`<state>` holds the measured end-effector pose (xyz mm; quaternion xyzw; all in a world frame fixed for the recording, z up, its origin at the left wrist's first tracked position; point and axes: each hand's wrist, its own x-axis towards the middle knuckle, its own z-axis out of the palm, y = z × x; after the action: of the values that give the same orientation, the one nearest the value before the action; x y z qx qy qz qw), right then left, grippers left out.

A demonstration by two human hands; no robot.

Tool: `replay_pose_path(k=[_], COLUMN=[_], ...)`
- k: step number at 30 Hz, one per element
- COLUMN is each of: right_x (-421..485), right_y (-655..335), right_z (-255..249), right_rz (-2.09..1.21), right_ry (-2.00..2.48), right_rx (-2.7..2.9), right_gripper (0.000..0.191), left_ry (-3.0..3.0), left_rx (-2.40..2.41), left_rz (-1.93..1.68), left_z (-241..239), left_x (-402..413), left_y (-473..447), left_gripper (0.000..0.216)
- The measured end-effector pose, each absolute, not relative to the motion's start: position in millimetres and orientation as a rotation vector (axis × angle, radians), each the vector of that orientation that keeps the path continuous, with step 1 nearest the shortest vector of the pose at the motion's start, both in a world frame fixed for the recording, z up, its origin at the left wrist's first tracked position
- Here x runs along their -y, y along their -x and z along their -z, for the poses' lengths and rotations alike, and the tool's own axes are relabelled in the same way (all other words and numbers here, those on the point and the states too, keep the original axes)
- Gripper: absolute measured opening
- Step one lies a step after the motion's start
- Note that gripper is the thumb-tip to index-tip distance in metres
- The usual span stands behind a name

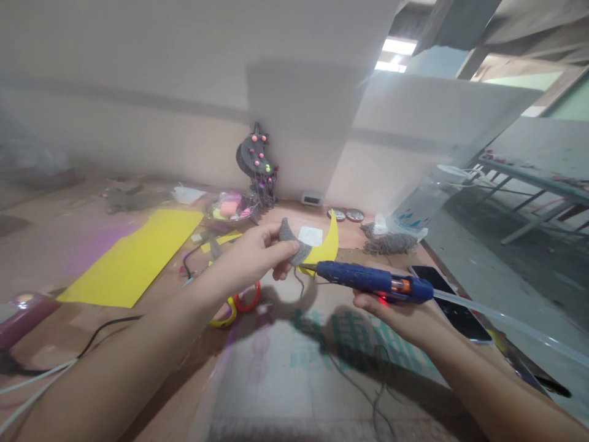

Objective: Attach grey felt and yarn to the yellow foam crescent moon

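Between the thumb and fingers of my left hand [271,247] is a yellow crescent moon cutout [327,247], its left part wrapped in grey yarn [299,250]. My right hand [384,310] is closed around a blue hot glue gun [359,277], which has a clear glue stick [506,320] sticking out of its back. The gun's nozzle is at the lower edge of the crescent, where the wrapped part meets the bare yellow. A strand of grey yarn [380,380] lies loose on the board below.
Yellow sheet [138,258] lies left, near scissors [248,298]. Behind stand a decorated grey crescent [253,153] and a bowl of bright pieces [230,207]. A yarn bundle [391,243], a phone [453,307] and a plastic container [418,202] are right. Cables [105,325] cross the left side.
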<state>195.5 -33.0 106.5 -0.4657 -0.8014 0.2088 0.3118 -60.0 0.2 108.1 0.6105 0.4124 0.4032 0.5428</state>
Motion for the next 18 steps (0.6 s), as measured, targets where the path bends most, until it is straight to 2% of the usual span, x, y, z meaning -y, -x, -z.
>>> replay_pose_path(k=[18], right_x=[33.9], right_y=[-191.2], right_z=[-112.9], right_rz=[-0.661], right_ry=[1.229], right_rx=[2.072], right_gripper=[0.028], left_ry=[-1.463], left_rx=[-0.994], left_rz=[-0.962], left_z=[-107.9], left_x=[0.6], left_y=[61.3], left_gripper=[0.017])
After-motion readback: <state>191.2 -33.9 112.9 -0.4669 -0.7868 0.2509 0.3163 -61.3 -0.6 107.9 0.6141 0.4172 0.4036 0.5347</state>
